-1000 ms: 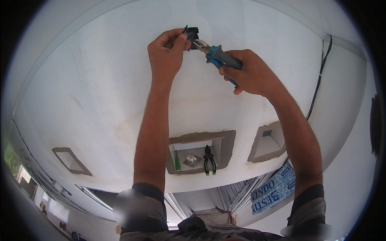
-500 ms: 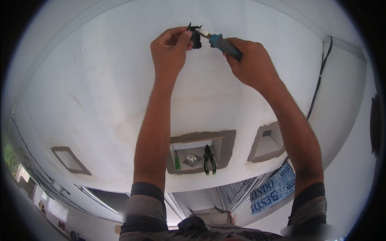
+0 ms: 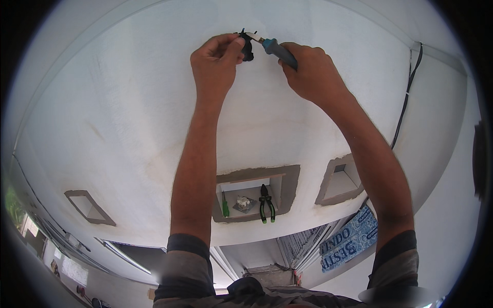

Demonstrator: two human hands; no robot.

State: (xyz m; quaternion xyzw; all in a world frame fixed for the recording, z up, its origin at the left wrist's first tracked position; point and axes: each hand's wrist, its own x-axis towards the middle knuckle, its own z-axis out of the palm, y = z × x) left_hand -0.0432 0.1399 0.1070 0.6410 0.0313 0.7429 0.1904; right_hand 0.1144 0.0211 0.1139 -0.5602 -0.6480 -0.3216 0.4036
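Note:
My left hand pinches a dark wire end beside a black box in the white wall. My right hand is closed round the grey-and-teal handles of pliers. Their metal jaws are at the wire ends at the top of the box; whether they are closed on a wire is too small to tell.
A cement-edged niche below holds a green screwdriver, green-and-black pliers and a small crumpled item. Smaller niches flank it. Black cable runs down the right; blue printed cloth is lower right.
My right hand and the pliers have moved up and turned, so the jaws sit higher at the box. My left hand has shifted slightly upward.

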